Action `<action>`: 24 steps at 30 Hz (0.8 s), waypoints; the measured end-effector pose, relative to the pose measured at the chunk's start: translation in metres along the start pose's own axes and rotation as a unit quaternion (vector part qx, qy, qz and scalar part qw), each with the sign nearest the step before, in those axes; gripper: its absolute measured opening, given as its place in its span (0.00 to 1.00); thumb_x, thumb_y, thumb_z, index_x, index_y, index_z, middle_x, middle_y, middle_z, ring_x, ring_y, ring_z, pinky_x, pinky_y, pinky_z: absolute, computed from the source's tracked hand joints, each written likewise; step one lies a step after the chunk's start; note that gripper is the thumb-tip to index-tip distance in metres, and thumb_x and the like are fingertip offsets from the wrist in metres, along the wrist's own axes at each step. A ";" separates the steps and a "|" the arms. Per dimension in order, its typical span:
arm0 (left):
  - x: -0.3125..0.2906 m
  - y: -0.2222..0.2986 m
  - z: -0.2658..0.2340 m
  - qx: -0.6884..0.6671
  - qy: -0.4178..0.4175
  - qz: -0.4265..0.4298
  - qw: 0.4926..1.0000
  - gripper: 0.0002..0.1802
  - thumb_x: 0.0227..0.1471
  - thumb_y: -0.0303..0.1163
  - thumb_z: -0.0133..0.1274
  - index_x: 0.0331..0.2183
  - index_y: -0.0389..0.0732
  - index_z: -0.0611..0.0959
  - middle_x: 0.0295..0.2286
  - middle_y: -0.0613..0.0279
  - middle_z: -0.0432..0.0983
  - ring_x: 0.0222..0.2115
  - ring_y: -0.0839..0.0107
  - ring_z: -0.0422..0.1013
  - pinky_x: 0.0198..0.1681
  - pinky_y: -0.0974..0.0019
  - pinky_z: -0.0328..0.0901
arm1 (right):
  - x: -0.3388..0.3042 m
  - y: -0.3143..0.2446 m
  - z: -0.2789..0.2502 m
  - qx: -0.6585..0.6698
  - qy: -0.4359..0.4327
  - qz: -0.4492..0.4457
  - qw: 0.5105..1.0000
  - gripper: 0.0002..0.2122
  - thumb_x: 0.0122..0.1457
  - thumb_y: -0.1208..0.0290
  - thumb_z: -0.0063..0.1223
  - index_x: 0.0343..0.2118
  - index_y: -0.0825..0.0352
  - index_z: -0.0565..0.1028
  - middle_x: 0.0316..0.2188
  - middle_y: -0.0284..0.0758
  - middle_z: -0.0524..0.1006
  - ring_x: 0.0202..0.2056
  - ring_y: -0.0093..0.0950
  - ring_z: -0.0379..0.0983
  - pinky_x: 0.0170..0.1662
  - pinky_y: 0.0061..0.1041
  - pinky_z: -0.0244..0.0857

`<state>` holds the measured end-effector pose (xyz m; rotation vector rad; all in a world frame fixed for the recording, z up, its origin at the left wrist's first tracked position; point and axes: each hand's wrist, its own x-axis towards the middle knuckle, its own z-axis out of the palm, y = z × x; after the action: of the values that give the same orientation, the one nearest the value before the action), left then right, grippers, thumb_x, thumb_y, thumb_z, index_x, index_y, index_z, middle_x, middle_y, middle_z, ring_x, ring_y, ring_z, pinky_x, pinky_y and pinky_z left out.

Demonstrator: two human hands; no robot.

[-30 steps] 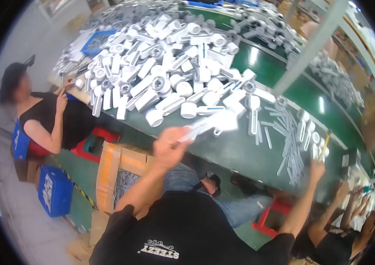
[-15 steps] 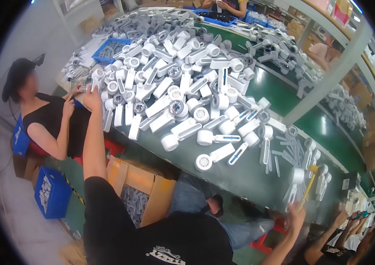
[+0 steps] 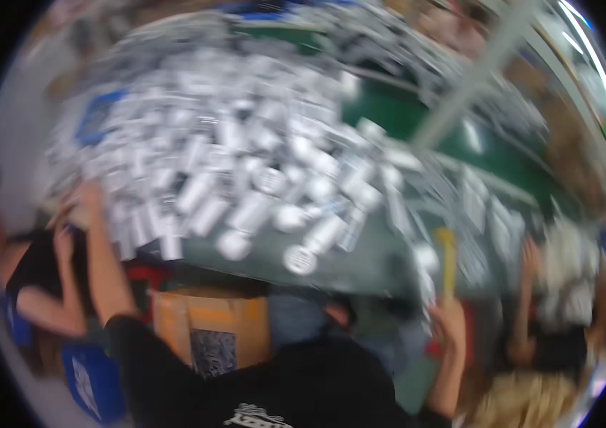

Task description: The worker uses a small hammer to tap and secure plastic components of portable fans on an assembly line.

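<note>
The view is smeared by motion. My left hand [image 3: 90, 196] reaches out to the left edge of a big heap of white handheld fans [image 3: 253, 207], close to a co-worker's hands [image 3: 64, 239]. Blur hides its fingers and anything in them. Low on the right, my right hand [image 3: 449, 321] is closed around a yellow stick-like tool [image 3: 448, 260] with a short, wider head pointing up. A white fan [image 3: 425, 258] with a round head stands against the same hand, its handle running down to my fingers.
The heap covers much of the dark green table [image 3: 360, 274]. A blue bin [image 3: 101, 118] sits in it at the far left. Below the edge stand an open cardboard box [image 3: 242, 314] and a blue crate [image 3: 96, 381]. Another person's arm [image 3: 524, 299] is at right; a pale post [image 3: 474, 82] slants behind.
My view has swung right, so the table and heap have slid left in the picture. My right hand still grips the yellow tool and fan; my left arm stays stretched toward the co-worker.
</note>
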<state>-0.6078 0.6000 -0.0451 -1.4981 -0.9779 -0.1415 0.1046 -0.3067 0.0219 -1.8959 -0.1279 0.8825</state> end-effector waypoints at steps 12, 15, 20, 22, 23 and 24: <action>0.119 0.146 -0.655 -0.868 -0.128 0.007 0.479 0.24 0.65 0.27 0.57 0.61 0.40 0.81 0.60 0.52 0.77 0.61 0.60 0.72 0.66 0.59 0.63 | 0.054 -0.095 0.017 -0.209 -0.147 -0.052 0.965 0.26 0.59 0.59 0.70 0.58 0.68 0.79 0.20 0.28 0.75 0.15 0.18 0.65 0.19 0.23 0.60; 0.150 0.191 -0.731 -0.862 -0.007 0.143 0.487 0.18 0.58 0.22 0.61 0.51 0.41 0.87 0.52 0.53 0.82 0.54 0.51 0.75 0.60 0.54 0.68 | 0.060 -0.061 0.007 -0.075 -0.052 -0.104 0.990 0.21 0.65 0.64 0.65 0.58 0.67 0.78 0.19 0.25 0.73 0.14 0.17 0.64 0.17 0.23 0.59; 0.229 0.297 -0.810 -0.812 -0.005 0.238 0.532 0.12 0.55 0.28 0.63 0.43 0.39 0.90 0.42 0.54 0.84 0.46 0.52 0.77 0.53 0.53 0.71 | 0.076 -0.014 0.014 0.109 0.092 -0.166 0.976 0.15 0.70 0.68 0.59 0.55 0.70 0.77 0.18 0.24 0.69 0.12 0.15 0.62 0.15 0.21 0.58; 0.247 0.328 -0.829 -0.780 -0.048 0.268 0.563 0.13 0.55 0.31 0.64 0.42 0.40 0.90 0.40 0.53 0.83 0.46 0.51 0.77 0.52 0.52 0.71 | 0.082 -0.002 0.022 0.129 0.156 -0.188 0.961 0.13 0.69 0.67 0.58 0.51 0.68 0.80 0.18 0.27 0.73 0.14 0.18 0.68 0.18 0.24 0.61; 0.252 0.344 -0.836 -0.767 -0.064 0.280 0.574 0.13 0.55 0.32 0.65 0.42 0.40 0.91 0.39 0.51 0.83 0.46 0.51 0.77 0.52 0.51 0.72 | 0.083 0.000 0.022 0.142 0.156 -0.191 0.959 0.13 0.69 0.67 0.58 0.51 0.68 0.80 0.18 0.27 0.73 0.14 0.18 0.68 0.18 0.24 0.62; 0.255 0.363 -0.839 -0.749 -0.077 0.296 0.588 0.13 0.55 0.32 0.65 0.42 0.40 0.91 0.38 0.49 0.83 0.45 0.50 0.77 0.51 0.49 0.72 | 0.085 0.001 0.022 0.155 0.156 -0.194 0.956 0.13 0.69 0.68 0.58 0.51 0.68 0.80 0.18 0.27 0.73 0.14 0.18 0.69 0.18 0.24 0.62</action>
<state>0.1603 0.0460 0.0145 -3.3841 -0.2026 -0.4154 0.1525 -0.2524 -0.0283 -1.6141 -0.1544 0.3098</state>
